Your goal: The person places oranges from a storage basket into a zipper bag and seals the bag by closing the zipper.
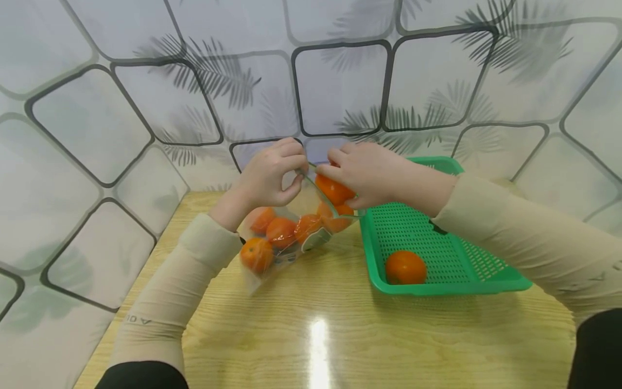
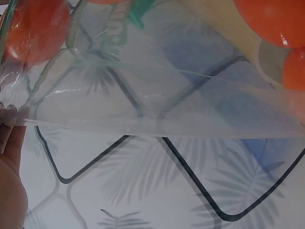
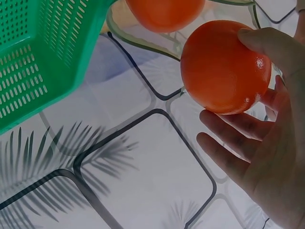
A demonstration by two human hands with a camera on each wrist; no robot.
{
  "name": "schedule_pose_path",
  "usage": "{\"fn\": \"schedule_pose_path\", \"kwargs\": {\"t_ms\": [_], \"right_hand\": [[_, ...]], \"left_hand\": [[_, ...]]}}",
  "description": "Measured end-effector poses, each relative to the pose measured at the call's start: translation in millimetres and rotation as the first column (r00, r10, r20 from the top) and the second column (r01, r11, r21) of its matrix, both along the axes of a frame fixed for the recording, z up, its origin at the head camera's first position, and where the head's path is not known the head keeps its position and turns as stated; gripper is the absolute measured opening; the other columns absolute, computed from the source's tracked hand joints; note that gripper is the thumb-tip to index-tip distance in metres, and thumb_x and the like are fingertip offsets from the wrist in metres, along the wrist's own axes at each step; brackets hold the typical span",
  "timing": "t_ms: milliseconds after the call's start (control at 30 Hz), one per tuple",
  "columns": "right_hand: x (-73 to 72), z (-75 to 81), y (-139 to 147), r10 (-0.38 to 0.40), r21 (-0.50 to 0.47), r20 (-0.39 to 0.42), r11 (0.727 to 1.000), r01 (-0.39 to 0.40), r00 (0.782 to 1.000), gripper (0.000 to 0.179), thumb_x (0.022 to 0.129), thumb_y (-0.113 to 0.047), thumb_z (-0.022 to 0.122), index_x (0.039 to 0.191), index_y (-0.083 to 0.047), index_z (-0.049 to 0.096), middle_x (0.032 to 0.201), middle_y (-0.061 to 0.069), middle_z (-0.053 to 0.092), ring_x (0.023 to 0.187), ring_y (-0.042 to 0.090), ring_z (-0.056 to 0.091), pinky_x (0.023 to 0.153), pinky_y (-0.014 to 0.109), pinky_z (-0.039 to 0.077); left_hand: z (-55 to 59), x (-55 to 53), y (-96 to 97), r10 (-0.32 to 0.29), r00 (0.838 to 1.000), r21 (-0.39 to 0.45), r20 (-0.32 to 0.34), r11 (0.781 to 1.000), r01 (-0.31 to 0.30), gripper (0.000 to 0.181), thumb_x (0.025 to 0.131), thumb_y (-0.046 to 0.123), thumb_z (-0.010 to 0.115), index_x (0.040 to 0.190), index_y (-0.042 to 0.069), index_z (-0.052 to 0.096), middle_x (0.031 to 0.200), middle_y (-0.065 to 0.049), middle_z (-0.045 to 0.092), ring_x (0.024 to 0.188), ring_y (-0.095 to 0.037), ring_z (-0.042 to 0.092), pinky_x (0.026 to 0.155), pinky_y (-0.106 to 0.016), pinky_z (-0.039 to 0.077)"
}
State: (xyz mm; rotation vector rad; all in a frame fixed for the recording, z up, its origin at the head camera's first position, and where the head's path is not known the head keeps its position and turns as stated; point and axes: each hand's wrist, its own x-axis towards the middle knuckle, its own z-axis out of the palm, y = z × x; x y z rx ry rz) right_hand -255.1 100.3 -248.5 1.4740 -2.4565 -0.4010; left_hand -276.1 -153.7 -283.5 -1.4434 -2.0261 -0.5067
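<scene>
A clear plastic bag (image 1: pixel 296 208) with a green-edged mouth leans on the table and has several oranges (image 1: pixel 281 232) inside. My left hand (image 1: pixel 274 170) pinches the bag's rim, and the left wrist view shows its fingers (image 2: pixel 13 143) at the edge of the stretched film (image 2: pixel 157 95). At the bag's mouth, my right hand (image 1: pixel 371 170) grips an orange (image 3: pixel 224 67) between thumb and fingers. In the head view this orange overlaps the opening, just above another orange low in the bag.
To the right stands a green perforated plastic basket (image 1: pixel 370 259), with one orange (image 1: pixel 405 267) in its near left corner. My right forearm crosses over it. Behind the wooden table (image 1: pixel 291 329) rises a patterned wall covering (image 1: pixel 340 86).
</scene>
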Motion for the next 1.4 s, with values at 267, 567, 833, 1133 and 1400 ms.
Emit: {"fn": "schedule_pose_path", "kwargs": {"t_ms": [267,567,833,1133,1400], "right_hand": [[-1.4,-5.4,-4.3,0.025,-0.014,0.012,1.000,-0.025,1.000,0.067,0.081,-0.035,0.086,0.136,-0.009,0.057,0.103,0.013,0.059,0.085,0.029,0.056,0.074,0.039,0.055],[-3.9,-8.2,-9.6,0.000,0.040,0.005,0.999,-0.001,1.000,0.078,0.082,-0.039,0.087,0.147,-0.011,0.053,0.107,0.012,0.058,0.087,0.029,0.057,0.075,0.039,0.054],[-6.5,-14.2,-10.1,0.024,0.027,-0.015,0.999,-0.024,1.000,0.078,0.081,-0.037,0.089,0.145,-0.011,0.052,0.104,0.011,0.057,0.081,0.027,0.055,0.068,0.036,0.051],[-6.3,-12.5,-9.7,-0.032,-0.040,0.014,0.999,0.032,0.999,0.077,0.082,-0.039,0.089,0.144,-0.009,0.055,0.110,0.013,0.059,0.088,0.029,0.059,0.077,0.039,0.055],[-4.9,-12.3,-9.4,-0.040,-0.038,-0.057,0.999,0.038,0.998,0.073,0.084,-0.047,0.087,0.138,-0.008,0.058,0.105,0.013,0.059,0.086,0.029,0.058,0.072,0.038,0.055]], "left_hand": [[0.1,0.9,-0.8,-0.005,1.000,0.004,-0.007,1.000,0.005,0.006,0.082,0.000,0.059,0.083,0.004,0.063,0.087,-0.010,0.060,0.086,-0.029,0.054,0.080,-0.040,0.047],[-0.8,0.2,-1.9,-0.006,1.000,0.006,-0.011,1.000,0.006,0.006,0.082,0.000,0.059,0.083,0.004,0.063,0.086,-0.011,0.060,0.086,-0.029,0.055,0.080,-0.040,0.047],[-1.2,0.7,-2.0,-0.006,1.000,0.001,-0.005,1.000,0.006,0.006,0.082,-0.001,0.059,0.083,0.004,0.063,0.086,-0.011,0.060,0.086,-0.029,0.055,0.079,-0.040,0.047],[-0.6,1.1,-2.6,-0.007,1.000,0.002,-0.003,1.000,0.007,0.009,0.083,-0.002,0.058,0.083,0.004,0.064,0.086,-0.010,0.060,0.087,-0.029,0.056,0.080,-0.040,0.047],[1.9,0.9,-2.9,-0.016,1.000,-0.005,-0.003,1.000,0.016,0.009,0.083,-0.002,0.058,0.083,0.004,0.064,0.085,-0.011,0.061,0.086,-0.030,0.055,0.082,-0.041,0.047]]}}
